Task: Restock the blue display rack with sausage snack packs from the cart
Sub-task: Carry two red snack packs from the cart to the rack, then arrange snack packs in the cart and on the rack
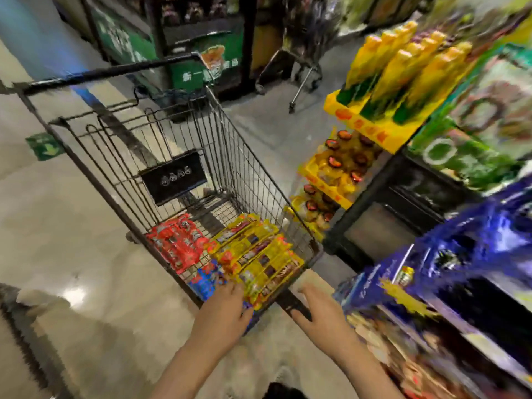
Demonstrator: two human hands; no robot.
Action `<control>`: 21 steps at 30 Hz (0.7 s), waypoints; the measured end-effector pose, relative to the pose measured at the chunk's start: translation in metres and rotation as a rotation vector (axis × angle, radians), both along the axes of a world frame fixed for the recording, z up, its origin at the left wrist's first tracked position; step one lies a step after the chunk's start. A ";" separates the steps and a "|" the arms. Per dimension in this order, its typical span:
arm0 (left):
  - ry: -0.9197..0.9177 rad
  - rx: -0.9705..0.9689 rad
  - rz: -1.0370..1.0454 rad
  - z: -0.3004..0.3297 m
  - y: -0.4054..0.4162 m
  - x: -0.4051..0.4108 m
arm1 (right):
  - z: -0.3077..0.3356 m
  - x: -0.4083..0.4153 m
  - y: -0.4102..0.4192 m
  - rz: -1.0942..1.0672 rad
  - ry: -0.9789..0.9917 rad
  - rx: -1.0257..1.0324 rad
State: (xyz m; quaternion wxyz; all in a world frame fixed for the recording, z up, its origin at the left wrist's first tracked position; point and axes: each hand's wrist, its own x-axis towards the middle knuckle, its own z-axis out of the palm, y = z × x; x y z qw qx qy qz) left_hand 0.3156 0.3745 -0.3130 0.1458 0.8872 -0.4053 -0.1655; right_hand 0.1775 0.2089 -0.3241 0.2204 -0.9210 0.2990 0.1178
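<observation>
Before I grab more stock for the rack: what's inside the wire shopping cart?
Inside the wire shopping cart: long yellow snack packs, red packs and blue packs. The left hand covers part of the blue ones; anything beneath the piles is hidden.

Head view — downward, over cart (184, 156)

Left hand (227, 308) touches yellow packs (256, 254) in the cart (230, 145); right hand (319, 312) rests open beside it.

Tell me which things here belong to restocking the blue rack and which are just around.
Part of the job:
- cart
- yellow packs, left hand touching them
- red packs
- blue packs
- blue display rack
- right hand

Just around:
- yellow bottle display
- green stand
</observation>
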 end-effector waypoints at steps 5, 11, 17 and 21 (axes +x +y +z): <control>0.055 0.037 -0.171 0.015 -0.029 -0.034 | 0.023 -0.067 -0.007 -0.184 -0.058 -0.080; 0.001 0.055 -0.401 0.027 -0.083 -0.099 | 0.041 -0.186 -0.010 -0.479 -0.099 -0.121; -0.077 0.041 -0.660 0.056 -0.146 -0.219 | 0.062 -0.328 -0.020 -0.732 -0.105 -0.198; -0.073 -0.015 -0.764 0.075 -0.175 -0.305 | 0.071 -0.412 -0.029 -0.819 -0.114 -0.258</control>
